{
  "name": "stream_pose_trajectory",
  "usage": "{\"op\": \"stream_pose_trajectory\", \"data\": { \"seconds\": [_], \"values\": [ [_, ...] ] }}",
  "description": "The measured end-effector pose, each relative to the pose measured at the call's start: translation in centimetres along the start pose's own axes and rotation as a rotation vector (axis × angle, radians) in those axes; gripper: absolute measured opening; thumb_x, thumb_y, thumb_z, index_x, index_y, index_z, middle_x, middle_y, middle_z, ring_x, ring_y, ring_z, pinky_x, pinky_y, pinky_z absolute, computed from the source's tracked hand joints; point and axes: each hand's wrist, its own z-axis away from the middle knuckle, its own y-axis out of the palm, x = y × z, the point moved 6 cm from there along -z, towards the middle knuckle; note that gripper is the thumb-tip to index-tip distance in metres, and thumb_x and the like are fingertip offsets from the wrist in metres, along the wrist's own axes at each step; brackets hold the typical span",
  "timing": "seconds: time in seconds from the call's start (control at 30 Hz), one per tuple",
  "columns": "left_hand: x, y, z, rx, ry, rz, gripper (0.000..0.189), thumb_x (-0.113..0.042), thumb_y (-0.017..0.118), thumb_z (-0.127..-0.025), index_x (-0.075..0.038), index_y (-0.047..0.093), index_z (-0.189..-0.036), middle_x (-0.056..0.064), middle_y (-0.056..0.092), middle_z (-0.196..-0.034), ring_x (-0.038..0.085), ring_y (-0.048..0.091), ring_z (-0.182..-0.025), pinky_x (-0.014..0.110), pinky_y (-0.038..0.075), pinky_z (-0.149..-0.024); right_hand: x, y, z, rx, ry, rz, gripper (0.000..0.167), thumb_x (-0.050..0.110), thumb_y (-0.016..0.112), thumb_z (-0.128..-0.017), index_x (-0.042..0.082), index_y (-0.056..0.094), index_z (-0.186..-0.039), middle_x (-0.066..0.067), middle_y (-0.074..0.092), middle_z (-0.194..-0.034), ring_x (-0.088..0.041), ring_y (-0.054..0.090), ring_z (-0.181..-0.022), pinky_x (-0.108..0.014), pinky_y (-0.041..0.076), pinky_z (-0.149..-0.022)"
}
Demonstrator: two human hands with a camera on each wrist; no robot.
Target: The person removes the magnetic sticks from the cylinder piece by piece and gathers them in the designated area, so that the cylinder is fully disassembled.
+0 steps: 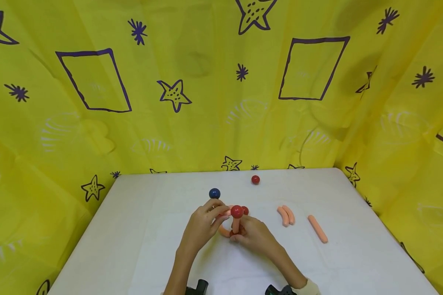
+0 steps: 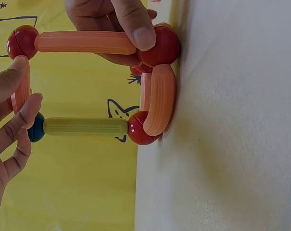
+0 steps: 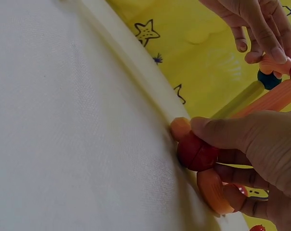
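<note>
A frame of ball-and-rod toy pieces stands on the white table. My left hand [image 1: 201, 225] pinches the short orange rod [image 2: 21, 91] at its top, between a red ball [image 1: 237, 211] and a blue ball [image 1: 215, 193]. An upright orange rod [image 2: 85, 42] and a yellow-green rod [image 2: 85, 126] run down to the base. Down there, my right hand [image 1: 256, 235] grips a lower red ball [image 3: 197, 151], thumb across it. A curved orange rod [image 2: 162, 98] links that ball to another red ball [image 2: 142, 127]. The right hand hides part of the base.
Right of the hands lie two curved orange rods [image 1: 282, 216] side by side and a straight orange rod [image 1: 318, 228]. A loose red ball [image 1: 255, 180] sits near the table's back edge. A yellow patterned curtain [image 1: 206, 135] hangs behind and at the sides.
</note>
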Motion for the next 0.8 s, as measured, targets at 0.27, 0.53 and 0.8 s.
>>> {"op": "stream_pose_trajectory", "data": {
  "seconds": [0.27,0.53,0.8],
  "values": [
    [-0.1,-0.1,0.0,0.0,0.008,-0.034,0.021,-0.023,0.076,-0.084,-0.017,0.075,-0.105,-0.005,0.063,-0.099,0.007,0.061,-0.076,0.016,0.048,-0.065,-0.4,-0.3,-0.2,0.043,-0.037,-0.116,0.021,0.023,0.08,-0.08,0.022,0.06,-0.083,0.011,0.06,-0.083,-0.001,0.06,-0.078,-0.019,0.052,-0.072],
    [-0.5,0.1,0.1,-0.01,0.026,-0.06,0.022,-0.025,0.078,-0.081,-0.016,0.076,-0.102,-0.004,0.064,-0.097,0.007,0.061,-0.076,0.018,0.047,-0.065,-0.7,-1.2,-0.1,0.048,-0.024,-0.185,0.021,0.024,0.079,-0.082,0.024,0.058,-0.089,0.012,0.061,-0.086,-0.006,0.062,-0.081,-0.024,0.053,-0.076],
    [-0.7,0.0,0.0,-0.013,0.027,-0.075,0.022,-0.023,0.078,-0.081,-0.017,0.076,-0.102,-0.004,0.064,-0.097,0.008,0.062,-0.076,0.019,0.048,-0.064,0.8,-3.9,0.0,-0.282,-0.208,-0.295,0.047,0.014,0.077,-0.084,0.009,0.059,-0.127,0.0,0.068,-0.105,-0.012,0.059,-0.089,-0.03,0.055,-0.069]
  ]
}}
